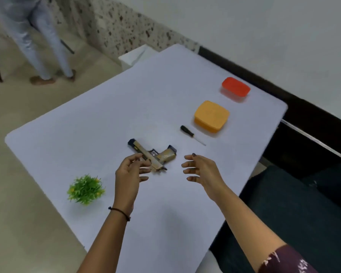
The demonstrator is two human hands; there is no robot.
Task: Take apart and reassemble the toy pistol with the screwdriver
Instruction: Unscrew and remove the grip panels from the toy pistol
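Broadly, the white table [126, 99] fills the middle of the view, its bare surface running wide toward 10 and 11 o'clock from the toy pistol [153, 154], with more bare surface at 6 o'clock between the two forearms. Its left edge slants from 8 to 12 o'clock and its right edge, beside a dark seat, lies at 3 o'clock. A standing person [41, 36] is on the floor well beyond the table at 10 o'clock. The left hand [131, 172] hovers at 7 o'clock of the pistol, fingers loosely curled and gripping nothing. Its fingertips [145, 164] overlap the rear of the slide, but whether they touch it cannot be told. The right hand [202, 171] hangs at 4 o'clock of the pistol, apart from it, fingers spread and slightly bent, holding nothing. An orange lidded box [212, 116] sits at 2 o'clock, and a red-lidded container [236, 88] lies farther along the same line, near the right edge. A small green plant [86, 189] stands at 8 o'clock, close to the left edge. The pistol lies flat on its side, muzzle toward 10 o'clock. The screwdriver [193, 135] lies untouched between pistol and orange box, tip toward 4 o'clock.
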